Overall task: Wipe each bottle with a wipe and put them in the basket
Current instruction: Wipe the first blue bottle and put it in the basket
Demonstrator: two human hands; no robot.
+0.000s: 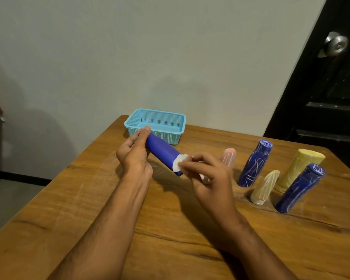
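My left hand (134, 153) grips one end of a plain blue bottle (163, 152), held tilted above the table. My right hand (207, 176) pinches a white wipe (179, 162) against the bottle's lower end. A light blue mesh basket (170, 136) stands just behind the bottle and looks empty. To the right stand two blue bottles with white scribbles (255, 163) (300, 187), a pink bottle (228, 156) partly behind my right hand, a small cream bottle (265, 187) and a large yellow bottle (299, 168).
Everything rests on a wooden table (170, 229) set against a pale wall. A black door with a metal knob (335, 44) is at the right. The table's left edge drops off to a grey floor.
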